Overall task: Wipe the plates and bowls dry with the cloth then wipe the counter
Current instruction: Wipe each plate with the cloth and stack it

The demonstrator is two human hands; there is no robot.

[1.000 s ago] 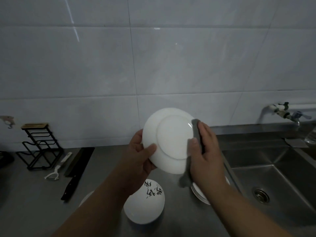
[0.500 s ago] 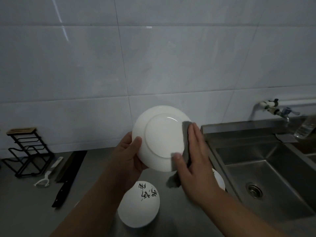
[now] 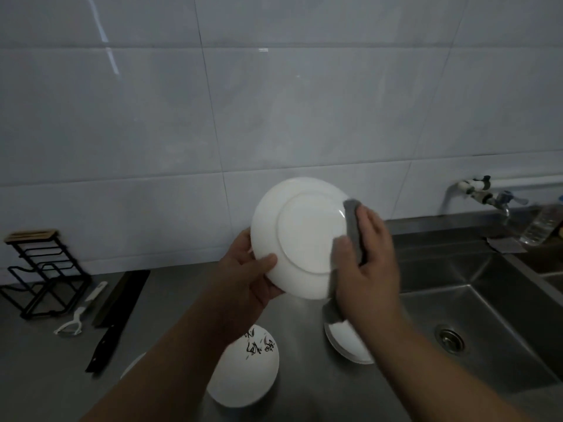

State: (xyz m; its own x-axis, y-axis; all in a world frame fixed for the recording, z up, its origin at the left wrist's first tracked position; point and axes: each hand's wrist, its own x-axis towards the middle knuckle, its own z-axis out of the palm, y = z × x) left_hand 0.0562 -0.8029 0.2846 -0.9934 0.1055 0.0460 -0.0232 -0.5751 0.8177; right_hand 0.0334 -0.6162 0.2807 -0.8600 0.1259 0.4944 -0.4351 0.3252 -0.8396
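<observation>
From your head camera, you hold a white plate (image 3: pixel 304 236) up at the centre of the frame, tilted with its underside and foot ring facing you, in front of the tiled wall (image 3: pixel 274 102). Your left hand (image 3: pixel 243 275) grips its lower left rim, thumb curled over the underside and fingers behind. Your right hand (image 3: pixel 365 263) pinches a grey cloth (image 3: pixel 353 226) against the plate's right edge, thumb on the near face and fingers wrapped round the far side; a tail of the cloth hangs below the rim.

Below the plate, on the steel desk (image 3: pixel 170 300), a white bowl with black markings (image 3: pixel 246 370) sits bottom up at lower centre. Just right of it, partly under your right forearm, lies another white dish (image 3: pixel 344 339). A sliver of white shows left of your left forearm; you cannot tell what it is.

At lower left lie a black knife (image 3: pixel 103 345) and a white peeler (image 3: pixel 79 315), beside a black wire rack (image 3: pixel 39 269). The sink (image 3: pixel 475 324) fills the lower right, with a tap (image 3: pixel 487 194) and a clear bottle (image 3: pixel 540 223) above it.
</observation>
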